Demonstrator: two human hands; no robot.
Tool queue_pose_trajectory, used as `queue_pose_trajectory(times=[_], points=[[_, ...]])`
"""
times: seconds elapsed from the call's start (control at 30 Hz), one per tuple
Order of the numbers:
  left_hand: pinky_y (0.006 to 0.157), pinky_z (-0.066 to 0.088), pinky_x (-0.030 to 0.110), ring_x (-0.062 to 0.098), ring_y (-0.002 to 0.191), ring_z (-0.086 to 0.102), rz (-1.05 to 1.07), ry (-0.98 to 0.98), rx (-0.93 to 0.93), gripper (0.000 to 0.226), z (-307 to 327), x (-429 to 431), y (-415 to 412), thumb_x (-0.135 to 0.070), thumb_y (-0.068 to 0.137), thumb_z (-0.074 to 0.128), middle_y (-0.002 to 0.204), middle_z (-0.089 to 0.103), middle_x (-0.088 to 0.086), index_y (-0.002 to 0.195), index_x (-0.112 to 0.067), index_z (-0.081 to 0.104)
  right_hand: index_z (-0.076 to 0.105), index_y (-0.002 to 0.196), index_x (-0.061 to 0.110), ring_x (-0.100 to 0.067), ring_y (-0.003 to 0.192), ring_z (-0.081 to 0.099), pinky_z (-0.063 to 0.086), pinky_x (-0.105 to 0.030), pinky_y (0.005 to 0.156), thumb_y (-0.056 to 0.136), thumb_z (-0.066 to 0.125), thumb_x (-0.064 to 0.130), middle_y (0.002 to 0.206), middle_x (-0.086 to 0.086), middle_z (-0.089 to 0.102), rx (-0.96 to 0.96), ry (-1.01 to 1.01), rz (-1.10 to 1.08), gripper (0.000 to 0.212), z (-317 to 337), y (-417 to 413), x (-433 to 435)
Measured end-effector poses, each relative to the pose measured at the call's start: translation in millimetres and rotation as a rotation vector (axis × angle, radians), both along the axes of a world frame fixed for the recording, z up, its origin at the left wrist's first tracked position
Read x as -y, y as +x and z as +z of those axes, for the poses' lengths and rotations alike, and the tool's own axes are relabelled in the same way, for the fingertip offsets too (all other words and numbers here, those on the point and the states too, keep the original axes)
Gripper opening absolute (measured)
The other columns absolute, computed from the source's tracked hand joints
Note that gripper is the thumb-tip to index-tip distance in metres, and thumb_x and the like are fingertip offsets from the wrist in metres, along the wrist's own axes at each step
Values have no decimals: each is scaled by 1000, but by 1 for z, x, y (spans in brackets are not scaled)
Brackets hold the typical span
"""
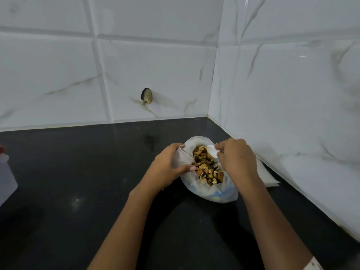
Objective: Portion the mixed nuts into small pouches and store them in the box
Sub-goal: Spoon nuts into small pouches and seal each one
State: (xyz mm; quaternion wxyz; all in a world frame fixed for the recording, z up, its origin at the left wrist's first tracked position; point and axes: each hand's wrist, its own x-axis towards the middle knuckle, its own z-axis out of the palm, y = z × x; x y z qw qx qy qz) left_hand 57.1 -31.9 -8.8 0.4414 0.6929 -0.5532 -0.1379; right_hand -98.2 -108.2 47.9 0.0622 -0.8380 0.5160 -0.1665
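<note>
— What is seen nearest the camera?

— Two bare forearms are stretched out from the near edge over a black countertop (pixel 78 182), and a scrap of pale sleeve (pixel 316 266) is caught at the near right corner.

— How are the hands held?

— The left hand (pixel 167 166) is curled round the left rim of a plastic bag (pixel 204 189), with the thumb laid along the opening. A small white piece (pixel 212 151) is pinched in the right hand (pixel 235 156) at the bag's far right rim; whether it is a spoon or a pouch cannot be told.

— And where are the nuts found?

— The mixed nuts (pixel 207 166) are heaped inside the open bag, which is set on the countertop near the far right corner.

— What is shown of the surface and the room?

— The polished, dark countertop is bounded at the far and right sides by a tiled wall (pixel 155 65) of white, grey-veined marble pattern. A rough dark hole (pixel 146 96) is broken into one far tile. A stack of flat white plastic (pixel 267 175) is laid just right of the bag, against the wall. A translucent bottle (pixel 5 172) is cut off by the left edge.
</note>
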Motion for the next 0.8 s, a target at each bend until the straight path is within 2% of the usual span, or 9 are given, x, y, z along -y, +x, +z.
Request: queue_pose_trajectory(times=[0.1, 0.27, 0.37, 0.5, 0.57, 0.63, 0.73, 0.8], points=[[100, 44, 35, 12, 117, 49, 2, 17, -11, 66, -2, -1, 0, -41, 73, 74, 132, 50, -8, 130, -31, 43, 60, 123, 17, -21, 96, 62, 48, -26, 77, 92, 55, 14, 113, -9, 64, -60, 12, 23, 32, 1, 4, -2], [90, 41, 21, 5, 111, 47, -13, -25, -65, 63, -3, -1, -3, -37, 73, 75, 124, 50, -11, 128, -27, 46, 60, 122, 17, -20, 91, 61, 45, -24, 74, 94, 51, 16, 108, -8, 66, -104, 0, 77, 30, -1, 8, -1], [81, 42, 15, 4, 107, 48, -26, -42, -132, 60, -3, 0, -6, -33, 73, 75, 116, 48, -15, 126, -28, 46, 64, 116, 16, -17, 79, 56, 43, -23, 69, 94, 50, 16, 102, -7, 67, -61, -39, 74, 27, -5, 11, -1], [88, 48, 23, 7, 110, 51, -39, -59, -193, 61, -6, 1, -8, -31, 73, 76, 120, 49, -12, 126, -27, 46, 61, 118, 14, -20, 88, 61, 41, -24, 68, 94, 50, 18, 103, -8, 64, -69, -50, 85, 27, -10, 19, -4], [87, 47, 21, 5, 108, 49, -33, -60, -176, 61, -7, 1, -8, -31, 73, 76, 118, 47, -14, 125, -28, 46, 65, 115, 14, -21, 87, 61, 44, -25, 70, 94, 50, 19, 99, -6, 65, -6, -28, 82, 26, -10, 17, -1], [88, 45, 21, 4, 108, 47, -26, -63, -153, 61, -6, 1, -9, -32, 73, 76, 117, 45, -15, 125, -28, 45, 68, 113, 16, -23, 94, 63, 48, -29, 79, 93, 52, 18, 106, -8, 68, 105, 31, 59, 26, -10, 14, 6], [91, 42, 23, 5, 111, 44, -37, -42, -116, 63, -5, 2, -10, -32, 75, 74, 120, 41, -14, 129, -26, 43, 69, 111, 14, -25, 102, 61, 49, -34, 92, 91, 55, 18, 110, -10, 68, 224, 162, 26, 25, -12, 12, 13], [93, 41, 24, 5, 112, 43, -44, -27, -103, 64, -4, 1, -11, -33, 76, 73, 120, 40, -14, 131, -25, 42, 70, 108, 13, -26, 102, 61, 48, -37, 94, 90, 57, 18, 107, -12, 69, 314, 260, -5, 23, -13, 10, 18]])
